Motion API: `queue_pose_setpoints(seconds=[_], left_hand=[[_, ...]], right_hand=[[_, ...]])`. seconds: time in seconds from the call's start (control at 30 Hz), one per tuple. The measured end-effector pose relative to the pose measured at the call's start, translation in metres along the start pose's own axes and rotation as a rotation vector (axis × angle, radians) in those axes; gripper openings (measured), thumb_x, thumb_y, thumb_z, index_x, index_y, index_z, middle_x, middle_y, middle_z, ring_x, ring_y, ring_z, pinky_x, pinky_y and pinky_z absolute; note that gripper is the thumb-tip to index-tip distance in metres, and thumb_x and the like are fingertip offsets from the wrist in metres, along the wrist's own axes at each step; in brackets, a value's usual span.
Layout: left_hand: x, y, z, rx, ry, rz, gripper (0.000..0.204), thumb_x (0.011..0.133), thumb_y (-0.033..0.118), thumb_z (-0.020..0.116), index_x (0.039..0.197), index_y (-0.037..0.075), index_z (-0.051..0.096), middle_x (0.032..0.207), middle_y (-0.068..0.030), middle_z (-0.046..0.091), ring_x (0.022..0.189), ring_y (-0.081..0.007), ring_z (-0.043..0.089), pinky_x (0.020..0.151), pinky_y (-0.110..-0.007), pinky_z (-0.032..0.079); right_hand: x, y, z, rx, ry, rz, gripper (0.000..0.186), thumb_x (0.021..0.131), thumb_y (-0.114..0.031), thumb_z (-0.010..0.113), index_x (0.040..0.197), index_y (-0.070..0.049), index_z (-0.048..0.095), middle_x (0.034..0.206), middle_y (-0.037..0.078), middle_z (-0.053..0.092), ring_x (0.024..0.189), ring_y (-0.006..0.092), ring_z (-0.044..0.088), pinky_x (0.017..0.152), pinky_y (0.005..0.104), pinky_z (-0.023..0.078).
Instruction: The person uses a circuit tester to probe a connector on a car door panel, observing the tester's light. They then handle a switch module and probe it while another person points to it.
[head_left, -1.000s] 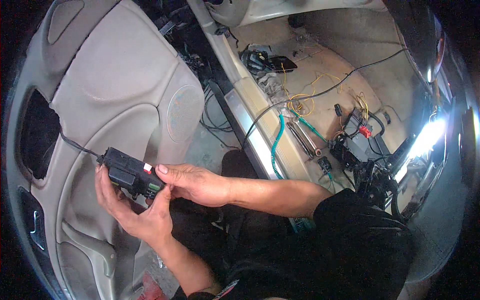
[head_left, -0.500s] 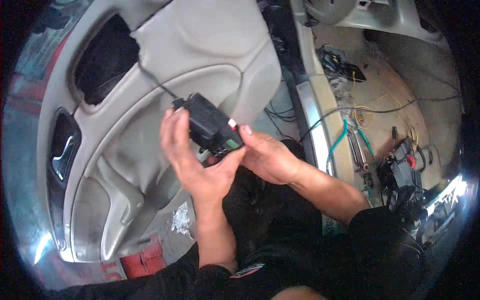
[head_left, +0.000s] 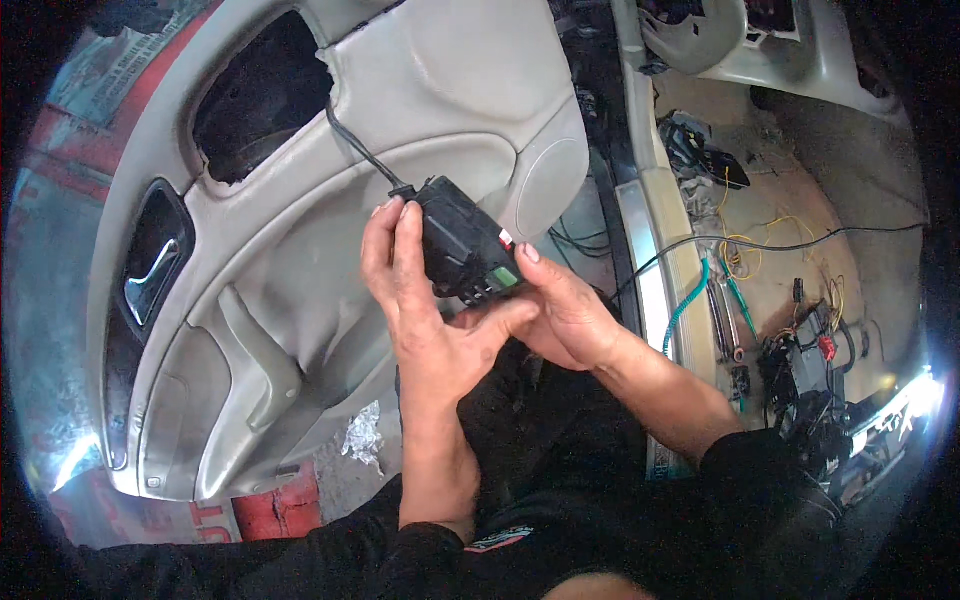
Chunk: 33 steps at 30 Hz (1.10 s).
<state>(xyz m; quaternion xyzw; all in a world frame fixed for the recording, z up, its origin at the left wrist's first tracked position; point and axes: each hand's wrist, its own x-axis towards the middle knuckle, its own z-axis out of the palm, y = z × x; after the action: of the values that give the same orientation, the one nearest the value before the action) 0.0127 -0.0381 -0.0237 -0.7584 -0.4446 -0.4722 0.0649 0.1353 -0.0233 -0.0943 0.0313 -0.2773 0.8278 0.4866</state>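
Note:
My left hand (head_left: 425,330) grips a black plastic module (head_left: 460,235) from the left, with fingers along its side and the thumb under its lower end. My right hand (head_left: 565,315) holds the same module at its lower right, thumb beside a small red-and-white tab. A green part shows near that end. A black cable (head_left: 355,140) runs from the module's upper end to the ragged opening in a beige door panel (head_left: 470,70). The module is held over the panel's armrest area. The fingers behind the module are partly hidden.
A chrome door handle (head_left: 150,275) sits left. At right, the car floor (head_left: 820,200) holds wrenches (head_left: 725,320), a coiled teal hose (head_left: 685,310), yellow wires and black electronic parts (head_left: 810,370), near a bright work light (head_left: 915,390). Crumpled foil (head_left: 362,435) lies below the door.
The view has swung, so the door and car floor appear farther right. Both hands, still holding the module, have moved right and up in the picture, and the module is tilted more steeply.

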Motion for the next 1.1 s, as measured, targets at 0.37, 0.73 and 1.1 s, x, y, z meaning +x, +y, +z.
queue_pose_setpoints(seconds=[0.37,0.73,1.1], left_hand=[[0.008,-0.013,-0.013,0.072,-0.072,0.109,0.058,0.08,0.009,0.067,0.135,-0.001,0.052,0.136,-0.0203,0.052,0.129,-0.0393,0.044,0.106,-0.045,0.036],[0.008,-0.015,-0.009,0.1,-0.049,0.12,0.051,0.086,0.012,0.063,0.134,-0.002,0.052,0.135,-0.0167,0.056,0.127,-0.0333,0.048,0.107,-0.042,0.037],[0.003,-0.017,-0.01,-0.011,-0.064,0.049,0.068,0.079,0.012,0.069,0.141,0.0,0.043,0.145,-0.0189,0.044,0.133,-0.0326,0.042,0.109,-0.042,0.035]], right_hand=[[0.004,-0.006,0.0,0.004,0.023,-0.019,0.056,0.102,-0.049,0.04,0.135,-0.004,0.048,0.12,0.013,0.061,0.1,0.0236,0.061,0.086,0.0395,0.051],[0.005,-0.006,0.008,0.031,0.05,-0.033,0.054,0.102,-0.047,0.04,0.131,-0.003,0.05,0.109,0.011,0.062,0.088,0.0207,0.06,0.082,0.0365,0.05],[0.004,-0.007,0.003,0.003,0.032,-0.029,0.057,0.102,-0.051,0.036,0.135,-0.005,0.047,0.111,0.011,0.063,0.088,0.0211,0.062,0.081,0.0366,0.052]])
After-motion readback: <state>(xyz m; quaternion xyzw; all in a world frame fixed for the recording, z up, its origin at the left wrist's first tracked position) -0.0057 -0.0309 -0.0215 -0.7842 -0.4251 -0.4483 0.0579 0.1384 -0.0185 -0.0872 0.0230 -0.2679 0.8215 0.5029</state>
